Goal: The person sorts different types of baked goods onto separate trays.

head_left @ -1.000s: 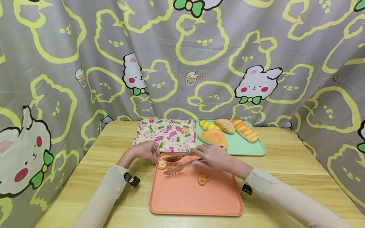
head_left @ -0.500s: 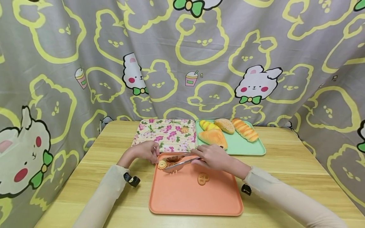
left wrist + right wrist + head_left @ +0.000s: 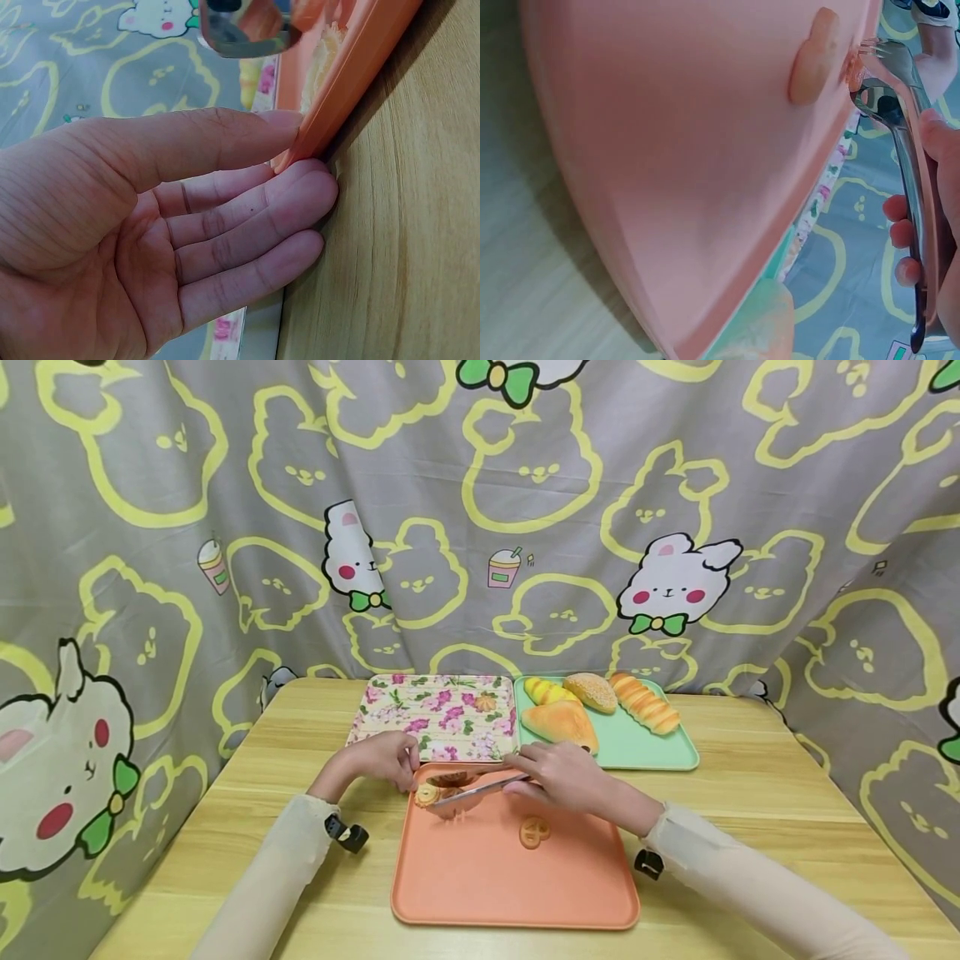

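Note:
My left hand [image 3: 386,758] pinches the far left corner of an orange tray [image 3: 510,885]; in the left wrist view the thumb lies on the rim and the fingertips sit at its outer side. With my right hand [image 3: 561,774] I grip metal serving tongs [image 3: 491,787], one arm ending in fork prongs. Their tips are low over the tray beside a round scalloped cookie [image 3: 427,794] in that corner. A brownish shape shows between the tong arms; whether it is another cookie or a reflection I cannot tell. A pretzel-shaped cookie [image 3: 534,832] lies nearer the middle of the tray.
Behind the orange tray stand a floral tray [image 3: 390,714] bearing one small cookie [image 3: 485,702] and a green tray [image 3: 645,752] with several toy breads, including a striped loaf [image 3: 645,702]. All rest on a wooden table [image 3: 757,827] before a patterned curtain [image 3: 555,468].
The tong arms have closed towards each other, the near one moving up and away from me. My left hand has stayed at the tray corner.

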`<state>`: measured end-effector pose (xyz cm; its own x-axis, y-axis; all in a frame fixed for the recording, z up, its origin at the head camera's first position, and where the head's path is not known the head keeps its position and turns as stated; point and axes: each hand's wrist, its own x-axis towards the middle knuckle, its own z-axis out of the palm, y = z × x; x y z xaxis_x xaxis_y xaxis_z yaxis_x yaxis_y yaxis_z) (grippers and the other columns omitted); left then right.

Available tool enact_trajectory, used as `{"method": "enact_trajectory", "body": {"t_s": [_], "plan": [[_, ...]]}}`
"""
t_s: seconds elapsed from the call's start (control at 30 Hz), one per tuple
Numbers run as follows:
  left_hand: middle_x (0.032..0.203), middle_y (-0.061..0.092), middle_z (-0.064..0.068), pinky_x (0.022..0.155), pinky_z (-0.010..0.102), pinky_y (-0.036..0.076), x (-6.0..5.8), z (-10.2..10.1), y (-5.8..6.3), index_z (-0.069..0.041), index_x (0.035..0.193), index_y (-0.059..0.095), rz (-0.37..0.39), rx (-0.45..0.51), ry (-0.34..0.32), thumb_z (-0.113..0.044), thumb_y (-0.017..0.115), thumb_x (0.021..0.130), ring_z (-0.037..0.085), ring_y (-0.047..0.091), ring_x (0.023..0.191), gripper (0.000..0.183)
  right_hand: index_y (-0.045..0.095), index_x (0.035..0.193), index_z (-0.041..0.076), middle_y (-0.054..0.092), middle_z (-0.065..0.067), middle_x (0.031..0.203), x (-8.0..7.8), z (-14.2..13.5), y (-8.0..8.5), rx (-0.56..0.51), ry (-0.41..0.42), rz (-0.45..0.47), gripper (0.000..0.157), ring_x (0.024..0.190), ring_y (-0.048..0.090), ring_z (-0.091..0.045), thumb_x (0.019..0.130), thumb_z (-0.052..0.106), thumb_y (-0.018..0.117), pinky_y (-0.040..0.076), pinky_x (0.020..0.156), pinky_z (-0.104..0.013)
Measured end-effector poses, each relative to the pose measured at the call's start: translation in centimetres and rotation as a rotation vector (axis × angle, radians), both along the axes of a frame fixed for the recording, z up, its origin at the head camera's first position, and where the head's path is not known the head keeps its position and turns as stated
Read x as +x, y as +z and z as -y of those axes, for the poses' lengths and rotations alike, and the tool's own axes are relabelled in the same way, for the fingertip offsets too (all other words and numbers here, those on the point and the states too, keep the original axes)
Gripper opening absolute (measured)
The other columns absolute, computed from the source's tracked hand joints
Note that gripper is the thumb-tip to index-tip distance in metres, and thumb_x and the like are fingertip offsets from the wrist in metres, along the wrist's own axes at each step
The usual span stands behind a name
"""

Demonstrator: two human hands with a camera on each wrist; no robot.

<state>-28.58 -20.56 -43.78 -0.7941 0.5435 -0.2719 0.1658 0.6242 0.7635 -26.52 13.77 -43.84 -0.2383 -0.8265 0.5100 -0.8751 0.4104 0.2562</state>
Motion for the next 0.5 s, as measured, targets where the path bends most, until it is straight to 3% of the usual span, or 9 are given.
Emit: {"method": "enact_trajectory", "body": {"t_s": [0.3,0.5], "plan": [[0.072,0.072,0.010,0.063,0.033,0.055,0.0,0.0,0.0,0.006,0.092,0.058,-0.005,-0.004,-0.001,0.003,0.077,0.079,0.015,0.068,0.063,0.024,0.073,0.109,0.014,0.057,0.005,0.075,-0.3,-0.6,1.7,-0.083,0.003,-0.028,0.035,0.053,0.043,-0.006,0.094,0.045,0.069,0.025,0.045,-0.018],[0.073,0.072,0.010,0.063,0.033,0.055,0.0,0.0,0.0,0.007,0.093,0.058,-0.003,-0.001,-0.009,0.002,0.077,0.080,0.015,0.068,0.064,0.024,0.074,0.109,0.013,0.061,0.003,0.075,-1.2,-0.9,3.0,-0.151,-0.005,-0.069,0.038,0.055,0.051,-0.009,0.098,0.048,0.062,0.037,0.047,-0.023]]}}
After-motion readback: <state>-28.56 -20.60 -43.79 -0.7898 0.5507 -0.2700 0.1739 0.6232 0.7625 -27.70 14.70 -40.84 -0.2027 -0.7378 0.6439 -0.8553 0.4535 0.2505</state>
